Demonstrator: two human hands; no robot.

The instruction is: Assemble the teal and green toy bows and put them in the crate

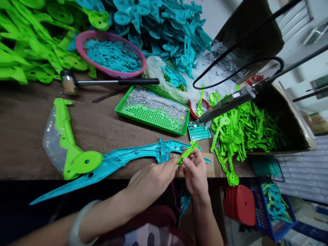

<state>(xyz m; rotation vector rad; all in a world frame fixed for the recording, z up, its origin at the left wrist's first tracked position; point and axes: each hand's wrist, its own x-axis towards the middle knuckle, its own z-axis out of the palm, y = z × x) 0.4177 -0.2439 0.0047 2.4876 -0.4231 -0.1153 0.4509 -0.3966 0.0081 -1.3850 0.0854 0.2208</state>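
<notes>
A small lime-green plastic part [189, 151] with a round end is held between both hands. My left hand [155, 177] closes its fingers on the part's lower end, and my right hand [196, 171] grips it from the right with the thumb on top. Just behind the hands lies a long blue plastic toy shell [128, 155], its hollow side up, with a thin wire along it. A green arm with a round disc [85, 163] and a clear plate [52, 140] are joined to its left part. Red and blue wires [175, 196] hang below my hands.
A green tray of screws [153, 118] and a small blue tray [198, 131] stand behind. An electric screwdriver [228, 104] hangs at right, near a carton of green parts [294, 116]. A mallet [115, 82], pink basket [110, 71] and heaped parts lie at the back.
</notes>
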